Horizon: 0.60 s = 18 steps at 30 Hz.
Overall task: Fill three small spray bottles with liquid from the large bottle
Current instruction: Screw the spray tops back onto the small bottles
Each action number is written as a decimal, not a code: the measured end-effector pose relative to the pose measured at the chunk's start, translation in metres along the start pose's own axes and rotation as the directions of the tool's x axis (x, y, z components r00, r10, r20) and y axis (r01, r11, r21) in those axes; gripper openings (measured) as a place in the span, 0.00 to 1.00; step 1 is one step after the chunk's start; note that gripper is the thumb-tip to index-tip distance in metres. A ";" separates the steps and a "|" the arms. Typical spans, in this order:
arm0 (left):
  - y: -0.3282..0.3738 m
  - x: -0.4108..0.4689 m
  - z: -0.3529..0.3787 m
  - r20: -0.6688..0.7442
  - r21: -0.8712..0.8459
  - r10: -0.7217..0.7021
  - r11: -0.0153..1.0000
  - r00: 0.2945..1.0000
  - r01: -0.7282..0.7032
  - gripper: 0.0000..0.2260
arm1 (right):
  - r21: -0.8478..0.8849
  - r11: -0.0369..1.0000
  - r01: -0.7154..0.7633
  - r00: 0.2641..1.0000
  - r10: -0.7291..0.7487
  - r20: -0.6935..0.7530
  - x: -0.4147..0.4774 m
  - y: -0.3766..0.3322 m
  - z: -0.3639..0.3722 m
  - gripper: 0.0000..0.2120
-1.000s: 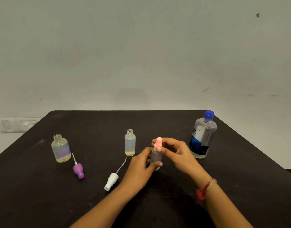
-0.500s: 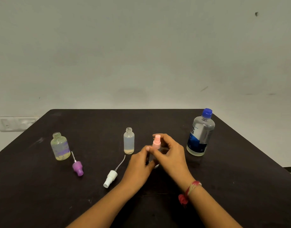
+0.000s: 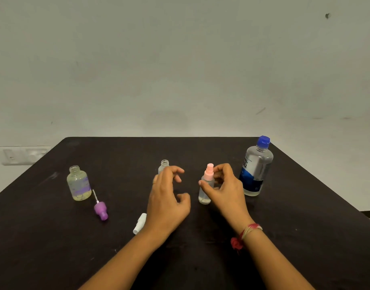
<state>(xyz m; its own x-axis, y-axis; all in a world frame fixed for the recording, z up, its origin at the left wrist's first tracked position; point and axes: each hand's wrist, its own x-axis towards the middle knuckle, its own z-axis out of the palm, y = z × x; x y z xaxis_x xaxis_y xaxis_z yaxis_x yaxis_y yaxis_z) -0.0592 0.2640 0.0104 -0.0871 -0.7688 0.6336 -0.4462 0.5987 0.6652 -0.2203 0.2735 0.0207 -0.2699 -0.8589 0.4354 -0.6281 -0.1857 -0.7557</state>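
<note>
At the middle of the dark desk (image 3: pixel 54 243), a pink-capped spray bottle (image 3: pixel 204 192), upright, with a little clear liquid at its bottom and the pink sprayer seated on its neck. Gripped by the right hand (image 3: pixel 225 191): thumb against the bottle's left side just below the cap, fingers curled round the far side near the neck. On that wrist, a red thread band (image 3: pixel 243 234).

Just left and apart from that bottle, the left hand (image 3: pixel 169 197): fingers loosely curled, thumb out, holding nothing. Partly hidden behind it, a second small bottle (image 3: pixel 164 164), open-necked, with only neck and shoulder showing. Beside the left wrist, a white sprayer head (image 3: pixel 139 223) lying on the desk, its far end covered by the hand.

Farther left, a round small bottle (image 3: pixel 78 185), upright and uncapped, with yellowish liquid low inside and a purple band on its wall. Just in front of it, a purple sprayer head (image 3: pixel 100 211) on its side, dip tube pointing back toward the round bottle.

Near the back right corner, the large bottle (image 3: pixel 256 170), upright, blue cap on, blue label, close beside the right hand; touching or not, cannot tell.

Behind the desk, a pale wall (image 3: pixel 179 70) with a white socket plate (image 3: pixel 23 155) at left.
</note>
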 end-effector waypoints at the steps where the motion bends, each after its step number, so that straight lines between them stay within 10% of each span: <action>1: 0.000 0.002 -0.002 -0.052 0.002 0.014 1.000 0.999 -0.014 0.23 | -0.006 1.000 0.005 1.000 -0.005 -0.012 0.001 0.002 0.000 0.19; 18: -0.027 0.020 -0.016 -0.174 -0.116 -0.153 0.984 0.973 0.134 0.15 | -0.082 0.997 -0.004 0.984 -0.011 -0.178 0.013 0.022 0.001 0.21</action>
<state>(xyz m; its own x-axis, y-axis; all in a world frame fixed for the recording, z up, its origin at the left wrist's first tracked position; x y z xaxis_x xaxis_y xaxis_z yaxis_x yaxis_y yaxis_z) -0.0343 0.2363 0.0112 0.1382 -0.8003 0.5835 -0.3471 0.5127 0.7853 -0.2372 0.2580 0.0089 -0.3885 -0.7580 0.5239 -0.6848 -0.1429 -0.7145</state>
